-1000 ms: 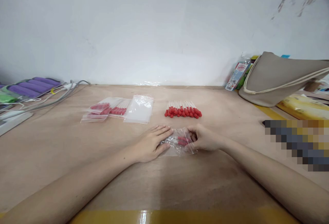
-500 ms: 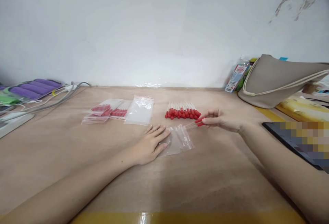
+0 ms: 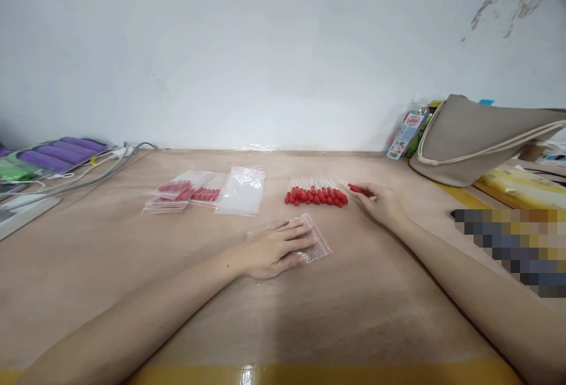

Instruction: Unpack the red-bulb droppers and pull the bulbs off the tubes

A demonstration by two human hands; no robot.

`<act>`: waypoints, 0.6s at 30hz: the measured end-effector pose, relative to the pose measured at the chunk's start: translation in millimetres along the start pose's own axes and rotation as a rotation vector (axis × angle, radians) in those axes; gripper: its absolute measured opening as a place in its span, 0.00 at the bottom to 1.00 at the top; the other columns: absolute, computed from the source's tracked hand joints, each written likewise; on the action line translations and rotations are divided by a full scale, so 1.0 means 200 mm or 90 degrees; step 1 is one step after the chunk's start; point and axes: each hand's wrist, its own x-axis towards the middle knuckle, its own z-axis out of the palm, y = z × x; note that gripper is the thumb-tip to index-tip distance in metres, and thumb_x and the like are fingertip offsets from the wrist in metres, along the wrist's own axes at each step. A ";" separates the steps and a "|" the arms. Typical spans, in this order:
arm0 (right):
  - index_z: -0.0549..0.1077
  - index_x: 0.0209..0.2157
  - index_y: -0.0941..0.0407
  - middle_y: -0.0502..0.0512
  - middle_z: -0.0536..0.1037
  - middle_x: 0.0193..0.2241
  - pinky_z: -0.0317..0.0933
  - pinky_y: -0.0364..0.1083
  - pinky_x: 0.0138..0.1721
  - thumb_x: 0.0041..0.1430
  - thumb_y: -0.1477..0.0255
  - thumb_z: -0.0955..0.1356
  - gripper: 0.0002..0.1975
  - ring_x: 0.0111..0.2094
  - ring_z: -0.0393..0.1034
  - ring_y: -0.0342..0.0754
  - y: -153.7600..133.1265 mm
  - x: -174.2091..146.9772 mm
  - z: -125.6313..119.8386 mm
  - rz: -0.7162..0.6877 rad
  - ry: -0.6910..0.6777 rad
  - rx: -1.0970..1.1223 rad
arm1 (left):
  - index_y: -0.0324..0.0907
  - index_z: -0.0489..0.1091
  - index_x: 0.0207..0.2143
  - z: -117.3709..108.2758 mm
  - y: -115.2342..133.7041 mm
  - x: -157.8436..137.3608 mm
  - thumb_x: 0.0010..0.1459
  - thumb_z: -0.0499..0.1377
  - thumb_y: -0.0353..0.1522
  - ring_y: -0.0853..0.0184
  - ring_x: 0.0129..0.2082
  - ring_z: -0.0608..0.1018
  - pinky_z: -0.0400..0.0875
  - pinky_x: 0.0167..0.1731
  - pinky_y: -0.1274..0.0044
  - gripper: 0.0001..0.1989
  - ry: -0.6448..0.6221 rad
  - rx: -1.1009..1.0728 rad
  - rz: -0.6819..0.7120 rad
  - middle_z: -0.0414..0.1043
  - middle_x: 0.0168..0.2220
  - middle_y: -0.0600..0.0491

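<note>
My left hand lies flat on a small clear zip bag, fingers stretched out and covering most of it. The bag's zip edge shows to the right of my fingertips. My right hand is closed in a pinch on a few red-tipped sticks, just right of the row on the table. That row of red-tipped sticks lies with red heads toward me and pale shafts toward the wall. Left of it are a flat clear bag and overlapping bags with red-tipped sticks inside.
A taupe pouch with a cord and a printed carton stand at the back right, near a yellow packet. Purple rolls and grey cables lie at the left. The white wall bounds the table's back.
My left hand has slid right, farther over the zip bag. My right hand has drawn the pinched sticks away from the bag's mouth, up and right, beside the row.
</note>
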 end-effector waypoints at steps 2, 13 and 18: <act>0.72 0.44 0.56 0.57 0.76 0.41 0.66 0.50 0.39 0.56 0.66 0.62 0.16 0.38 0.71 0.50 0.00 -0.01 0.02 -0.025 -0.043 -0.038 | 0.47 0.50 0.60 0.02 0.00 0.00 0.63 0.43 0.42 0.60 0.63 0.48 0.44 0.60 0.63 0.24 -0.024 0.003 -0.041 0.45 0.63 0.51; 0.71 0.44 0.58 0.60 0.75 0.39 0.63 0.48 0.39 0.60 0.64 0.58 0.18 0.39 0.69 0.49 0.02 -0.04 0.03 -0.052 -0.075 -0.025 | 0.45 0.59 0.54 0.07 0.06 0.01 0.63 0.42 0.40 0.60 0.59 0.57 0.51 0.57 0.65 0.20 0.116 -0.051 -0.266 0.54 0.59 0.49; 0.72 0.38 0.57 0.59 0.75 0.34 0.63 0.49 0.37 0.60 0.65 0.59 0.15 0.36 0.69 0.50 0.00 -0.04 0.03 -0.088 0.090 -0.016 | 0.42 0.66 0.39 0.03 0.00 0.01 0.54 0.55 0.34 0.64 0.43 0.70 0.64 0.46 0.71 0.09 0.249 -0.135 -0.352 0.65 0.45 0.51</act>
